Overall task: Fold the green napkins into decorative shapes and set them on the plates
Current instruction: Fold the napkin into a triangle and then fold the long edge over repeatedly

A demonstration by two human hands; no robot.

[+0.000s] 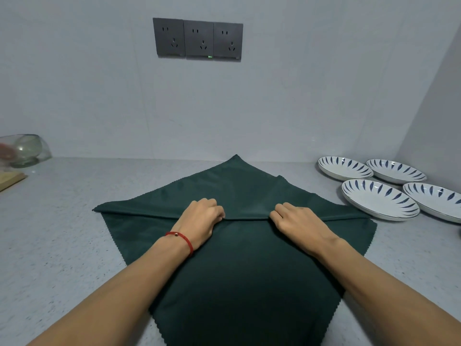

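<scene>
A dark green napkin [237, 270] lies spread on the grey counter like a diamond, its far corner pointing at the wall. A horizontal fold runs across its middle. My left hand [199, 218], with a red string bracelet at the wrist, pinches that fold left of centre. My right hand [296, 221] pinches the same fold right of centre. Several white plates with blue leaf marks sit at the right, the nearest plate [379, 199] just beyond the napkin's right corner. They hold nothing.
A glass bowl [25, 151] and the corner of a wooden board [10, 181] sit at the far left. Grey wall sockets [198, 39] are above. A side wall closes the right behind the plates. Grey counter [74, 245] runs left of the napkin.
</scene>
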